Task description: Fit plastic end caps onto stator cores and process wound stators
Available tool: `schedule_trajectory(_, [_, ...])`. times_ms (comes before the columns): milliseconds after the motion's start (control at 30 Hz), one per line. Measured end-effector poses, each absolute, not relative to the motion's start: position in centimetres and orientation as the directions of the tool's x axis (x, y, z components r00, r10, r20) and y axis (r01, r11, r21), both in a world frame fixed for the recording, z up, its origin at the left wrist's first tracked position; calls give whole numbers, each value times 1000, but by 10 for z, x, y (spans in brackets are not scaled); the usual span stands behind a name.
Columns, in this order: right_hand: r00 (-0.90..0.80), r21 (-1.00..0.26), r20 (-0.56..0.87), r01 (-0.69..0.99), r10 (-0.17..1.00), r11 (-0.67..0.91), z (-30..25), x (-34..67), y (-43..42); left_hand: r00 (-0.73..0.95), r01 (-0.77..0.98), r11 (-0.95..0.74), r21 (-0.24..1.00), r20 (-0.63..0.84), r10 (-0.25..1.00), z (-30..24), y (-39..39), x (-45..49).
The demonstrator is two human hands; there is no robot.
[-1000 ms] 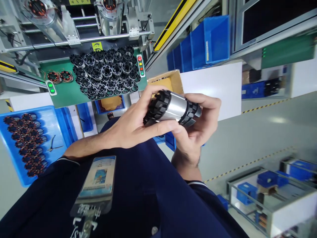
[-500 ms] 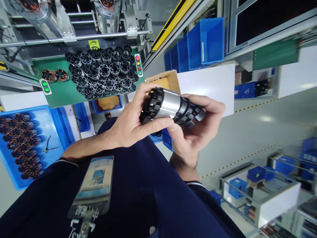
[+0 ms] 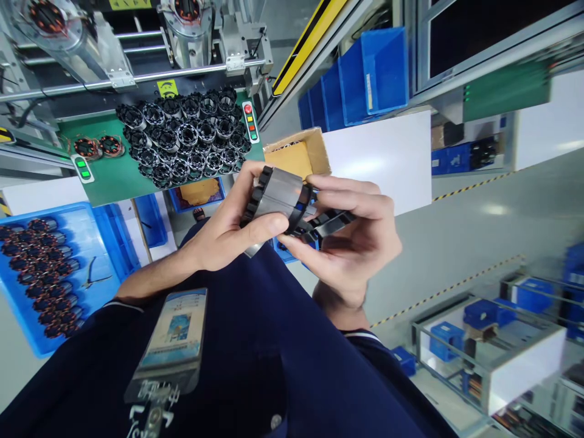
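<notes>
My left hand [image 3: 221, 240] is closed around a silver stator core [image 3: 279, 193] with black plastic on its ends, thumb across the near side. My right hand [image 3: 360, 243] grips a black slotted plastic ring [image 3: 335, 222] between thumb and fingers. This ring sits tilted against the right end of the core; whether the two are joined I cannot tell. Beyond my hands, several rows of similar stator cores [image 3: 187, 134] are stacked on a green work surface [image 3: 103, 185]. Two stators with copper windings [image 3: 86, 148] lie at its left.
A winding machine [image 3: 187, 36] stands behind the green surface. At left, a blue tray [image 3: 98, 231] holds several wound stators and a pair of pliers [image 3: 93, 277]. An open cardboard box [image 3: 319, 149] is beyond my right hand, beside a white tabletop [image 3: 378, 152]. Blue bins [image 3: 385, 73] stand behind.
My hands have shifted slightly left. The black ring, earlier in line with the core, now tilts away from it, and my right fingers have changed their hold.
</notes>
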State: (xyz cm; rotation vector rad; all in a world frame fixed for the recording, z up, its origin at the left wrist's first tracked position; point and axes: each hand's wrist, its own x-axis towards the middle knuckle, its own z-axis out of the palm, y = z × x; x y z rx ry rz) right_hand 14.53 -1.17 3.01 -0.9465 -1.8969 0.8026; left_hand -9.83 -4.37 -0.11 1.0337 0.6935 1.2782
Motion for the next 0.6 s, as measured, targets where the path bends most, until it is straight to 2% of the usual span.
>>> schedule_trajectory(167, [-341, -762, 483, 291, 807, 579, 34, 142, -9, 201, -387, -12, 922, 97, 975, 8, -45, -100])
schedule_trajectory(333, [-338, -754, 507, 271, 793, 598, 30, 143, -8, 188, -411, -75, 908, 165, 968, 3, -45, -100])
schedule_trajectory(600, [-345, -767, 534, 185, 771, 614, 32, 136, -6, 280, -367, 12, 930, 98, 955, -5, -43, -104])
